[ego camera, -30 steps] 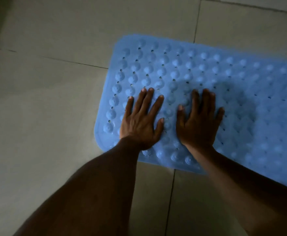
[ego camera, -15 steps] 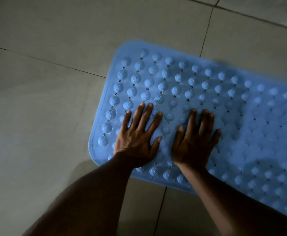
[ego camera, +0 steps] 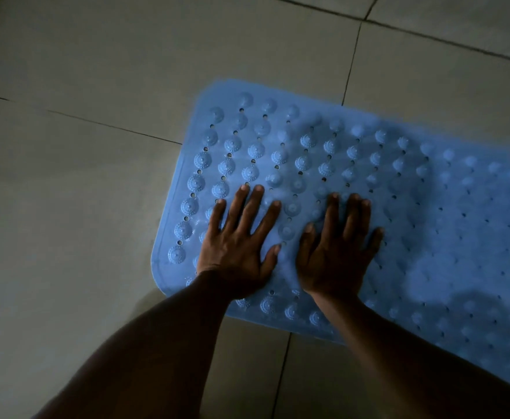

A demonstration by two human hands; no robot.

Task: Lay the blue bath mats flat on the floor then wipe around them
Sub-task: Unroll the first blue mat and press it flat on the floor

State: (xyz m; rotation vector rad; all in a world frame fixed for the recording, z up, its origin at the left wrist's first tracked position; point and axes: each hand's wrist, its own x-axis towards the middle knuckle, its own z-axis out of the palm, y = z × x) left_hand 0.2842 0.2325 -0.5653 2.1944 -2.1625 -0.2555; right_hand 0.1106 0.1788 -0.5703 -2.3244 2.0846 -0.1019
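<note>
A blue bath mat (ego camera: pixel 429 225) with rows of raised knobs and small holes lies flat on the tiled floor, running off the right edge of the view. My left hand (ego camera: pixel 238 246) presses palm down on its near left part, fingers spread. Beside it, my right hand (ego camera: pixel 335 252) also lies flat on the mat, fingers close together. Neither hand grips anything. Only one mat is in view.
Pale floor tiles (ego camera: pixel 81 207) with dark grout lines surround the mat on the left, far side and near side. The scene is dim.
The view has shifted so the mat and hands sit lower in the frame. Both hands stay flat on the same part of the mat.
</note>
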